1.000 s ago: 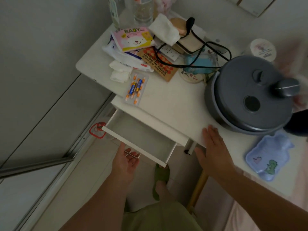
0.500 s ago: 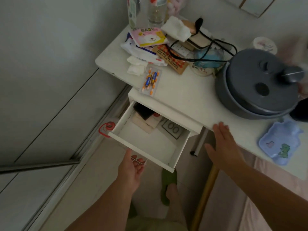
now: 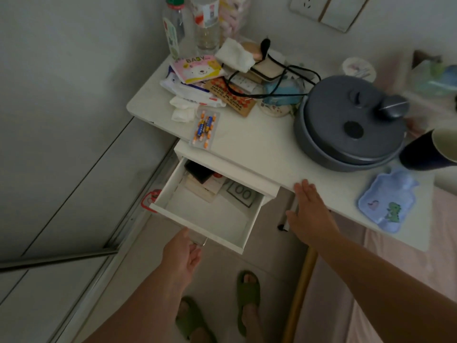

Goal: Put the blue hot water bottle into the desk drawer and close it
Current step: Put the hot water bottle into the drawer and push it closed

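- The blue hot water bottle [image 3: 385, 199] lies flat at the right edge of the frame, on the tabletop [image 3: 259, 147], its long axis running from upper right to lower left.
- At lower centre we grip the handle of the open drawer [image 3: 210, 214] with our left hand [image 3: 184, 253].
- Our right hand [image 3: 309, 214], spread wide and empty at the tabletop's edge, is the nearer; the bottle lies to its right.
- The room is dim, and the tabletop is cluttered.
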